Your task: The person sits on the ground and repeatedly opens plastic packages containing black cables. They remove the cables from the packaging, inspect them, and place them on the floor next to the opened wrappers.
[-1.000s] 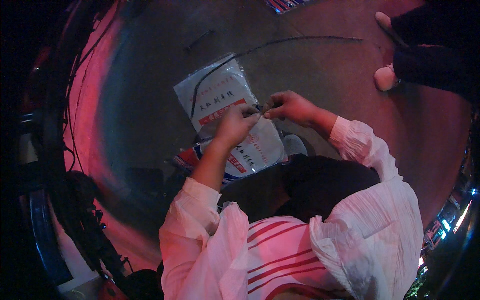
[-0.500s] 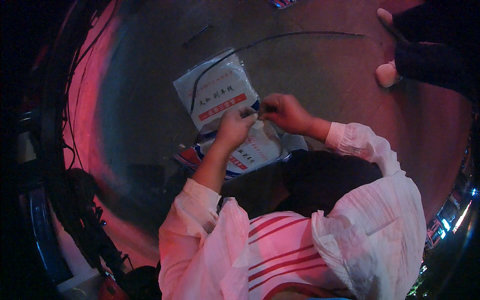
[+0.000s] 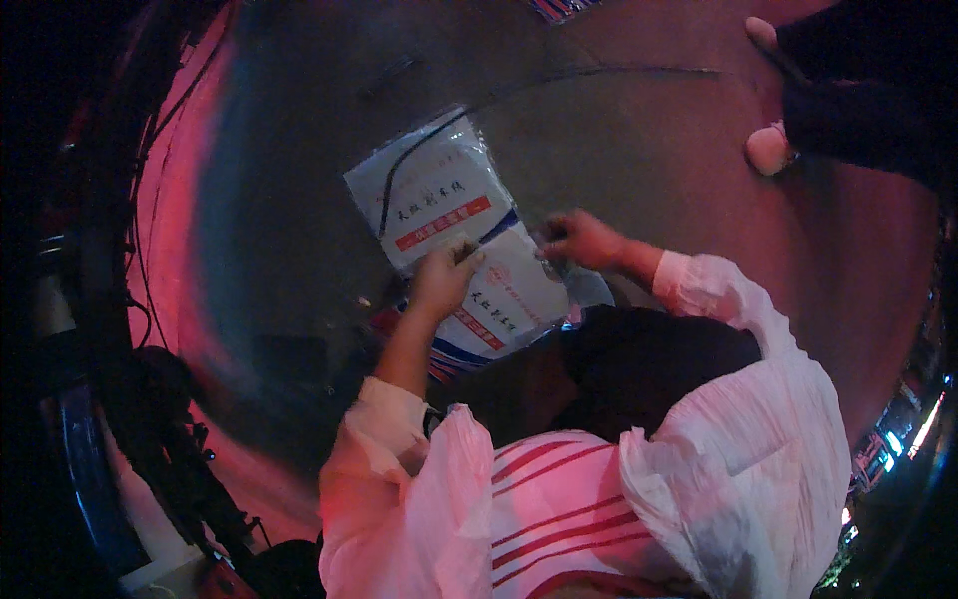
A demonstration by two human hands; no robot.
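Observation:
Two flat, clear plastic bags with white, red and blue printing lie one beyond the other in front of me. My left hand (image 3: 439,285) is closed, thumb and fingers pinching the nearer plastic bag (image 3: 519,285) near its upper left side. My right hand (image 3: 587,241) is at that bag's upper right corner, its fingers curled at the clear edge and slightly blurred. A thin black cable (image 3: 499,92) crosses the farther plastic bag (image 3: 417,185) in an arc and runs right over the floor. Whatever lies inside the bags cannot be made out.
Another person's dark-trousered legs and light shoes (image 3: 770,150) are at the upper right. A striped packet (image 3: 564,8) lies on the floor at the top edge. A dim, thin object (image 3: 394,72) rests beyond the bags. Dark machinery with hanging cables (image 3: 150,299) lines the left side.
My hands, close together before, have moved apart: the left toward me and left, the right outward. The nearer bag now shows more fully and lies flatter between them.

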